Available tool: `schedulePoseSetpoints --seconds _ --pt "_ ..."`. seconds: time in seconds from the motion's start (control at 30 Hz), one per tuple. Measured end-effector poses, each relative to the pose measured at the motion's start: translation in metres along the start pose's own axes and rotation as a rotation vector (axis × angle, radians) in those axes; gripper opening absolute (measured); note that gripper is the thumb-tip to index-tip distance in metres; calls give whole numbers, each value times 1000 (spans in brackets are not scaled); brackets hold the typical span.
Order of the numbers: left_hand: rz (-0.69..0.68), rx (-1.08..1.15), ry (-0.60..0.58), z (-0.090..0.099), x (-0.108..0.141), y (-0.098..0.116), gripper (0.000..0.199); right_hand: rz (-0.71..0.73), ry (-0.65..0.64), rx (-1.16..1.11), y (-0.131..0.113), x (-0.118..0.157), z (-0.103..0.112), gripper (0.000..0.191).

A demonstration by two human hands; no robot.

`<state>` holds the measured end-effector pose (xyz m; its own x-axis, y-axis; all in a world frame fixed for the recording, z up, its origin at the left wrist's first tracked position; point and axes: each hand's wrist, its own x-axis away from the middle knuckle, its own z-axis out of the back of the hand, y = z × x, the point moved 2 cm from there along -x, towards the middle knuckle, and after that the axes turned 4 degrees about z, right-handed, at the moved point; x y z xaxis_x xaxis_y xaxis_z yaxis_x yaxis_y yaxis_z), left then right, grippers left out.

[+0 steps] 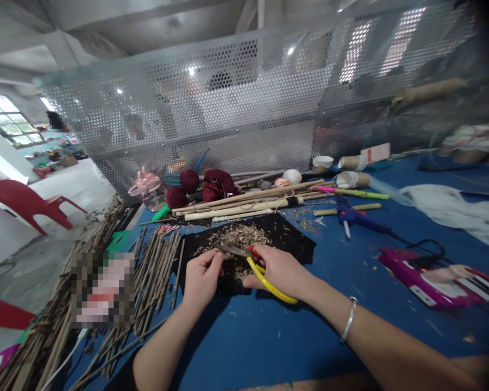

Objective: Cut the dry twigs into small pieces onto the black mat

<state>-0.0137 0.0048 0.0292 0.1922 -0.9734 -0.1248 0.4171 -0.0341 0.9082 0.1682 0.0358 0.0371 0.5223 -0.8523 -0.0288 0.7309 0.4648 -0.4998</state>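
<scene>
My right hand (pixel 279 271) grips yellow-handled scissors (pixel 269 282), whose blades point left toward my other hand. The fingers of my left hand (pixel 201 274) are pinched together close to the blade tips; what they hold is too small to make out. Both hands are over a black cloth (pixel 299 244) that bears a heap of short cut plant pieces (pixel 244 236). Thin brown sticks (pixel 157 266) lie just left of the cloth on the blue table (pixel 244 347).
Bamboo rods (pixel 244 207) and dark red balls (pixel 189 180) lie behind the cloth, before a perforated metal screen (pixel 244 103). To the right are a blue glue gun (pixel 352 214) and a magenta power strip (pixel 427 282). Long stalks (pixel 61 304) fill the left edge.
</scene>
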Motion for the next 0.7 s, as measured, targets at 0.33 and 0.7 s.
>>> schedulePoseSetpoints --seconds 0.33,0.7 --pt "10 -17 22 1 -1 -1 33 -51 -33 79 6 -2 -1 51" --pt "-52 -113 19 1 0 1 35 9 -24 96 -1 0 -1 58"
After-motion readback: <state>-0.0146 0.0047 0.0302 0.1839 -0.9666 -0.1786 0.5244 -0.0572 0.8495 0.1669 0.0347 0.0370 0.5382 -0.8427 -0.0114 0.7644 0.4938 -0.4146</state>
